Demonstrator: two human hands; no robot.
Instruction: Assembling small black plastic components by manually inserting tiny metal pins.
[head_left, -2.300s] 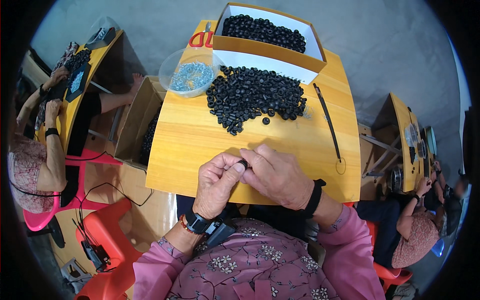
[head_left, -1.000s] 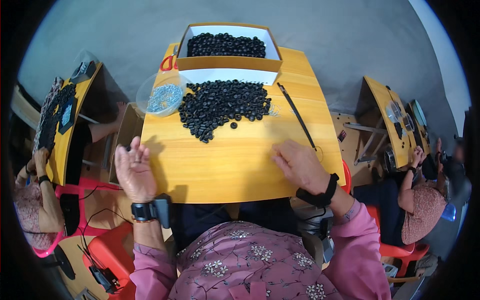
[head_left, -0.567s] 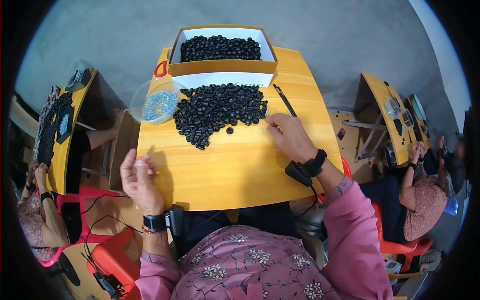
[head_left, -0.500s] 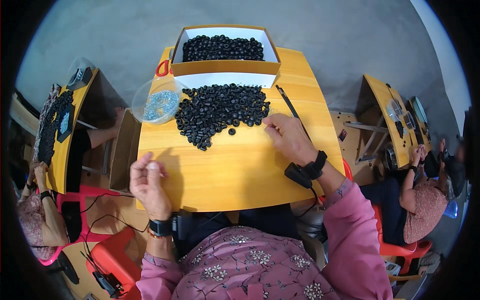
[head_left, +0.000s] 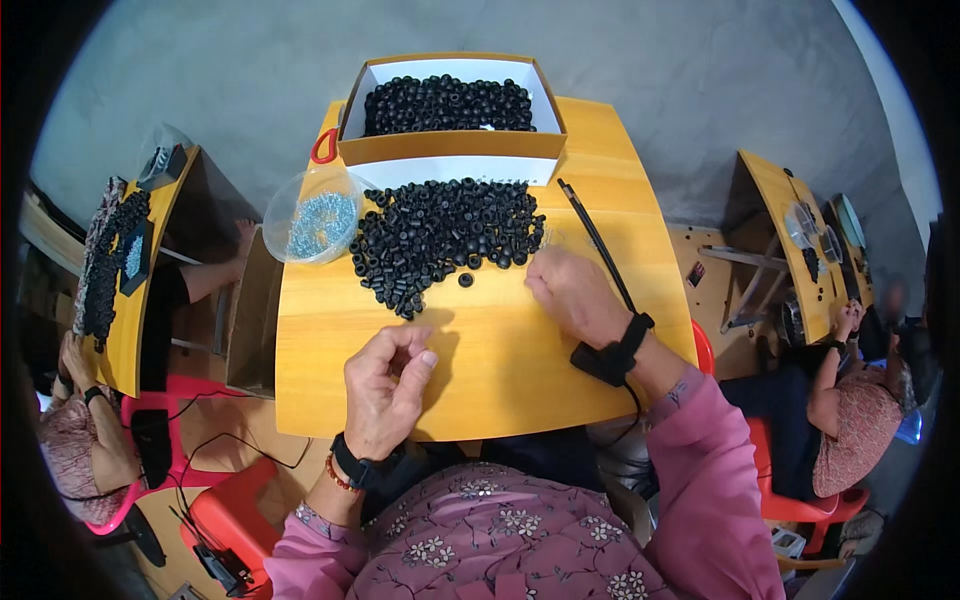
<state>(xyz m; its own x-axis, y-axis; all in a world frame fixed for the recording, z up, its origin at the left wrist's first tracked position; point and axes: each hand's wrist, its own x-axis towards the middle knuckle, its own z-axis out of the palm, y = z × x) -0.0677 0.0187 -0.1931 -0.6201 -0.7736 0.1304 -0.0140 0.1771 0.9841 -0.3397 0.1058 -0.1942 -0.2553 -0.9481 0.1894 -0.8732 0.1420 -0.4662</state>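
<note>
A pile of small black bead-like pieces (head_left: 450, 228), some with a hole, covers the middle of the wooden table (head_left: 490, 350). One loose black piece (head_left: 466, 280) lies just in front of it. My right hand (head_left: 578, 290) rests at the pile's right edge, its fingers curled and pressed together; what they hold, if anything, is hidden. Beside its knuckles lie tiny clear or thin bits, too small to name. My left hand (head_left: 385, 385) hovers over the table's near part, thumb and forefinger apart, with nothing visible between them.
Behind the pile stands an open cardboard box (head_left: 450, 148) of black pieces. A clear round tub (head_left: 285, 225) holds small shiny bluish-silver pieces, near red-handled scissors (head_left: 324, 145). A thin black stick (head_left: 598, 240) lies at right. Other people sit at tables on both sides.
My left hand has moved right and inward, toward the front of the pile. The right hand stays by the pile's right edge, its fingers more tucked under. The view has shifted slightly.
</note>
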